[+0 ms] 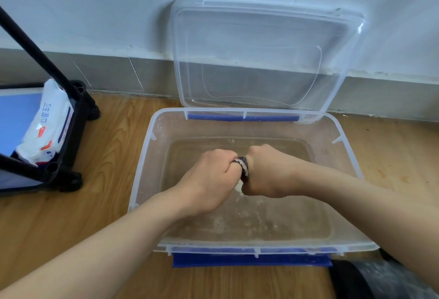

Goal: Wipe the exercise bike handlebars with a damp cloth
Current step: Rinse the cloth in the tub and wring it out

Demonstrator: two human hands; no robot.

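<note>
Both my hands are clenched around a twisted cloth (244, 168), dark with a white patterned weave, held over a clear plastic tub (147, 156) with shallow water in it. My left hand (211, 177) grips the cloth's left end and my right hand (268, 172) its right end, fists touching. Only a short stretch of cloth shows between them, with a pale bit hanging below. Water shows ripples and bubbles beneath. The exercise bike handlebars are not in view.
The tub's clear lid (261, 56) leans against the white wall behind it. A black wheeled cart (69, 132) at the left holds a white pack of wet wipes (47, 122). Wood floor surrounds the tub. A dark object (370, 279) lies at bottom right.
</note>
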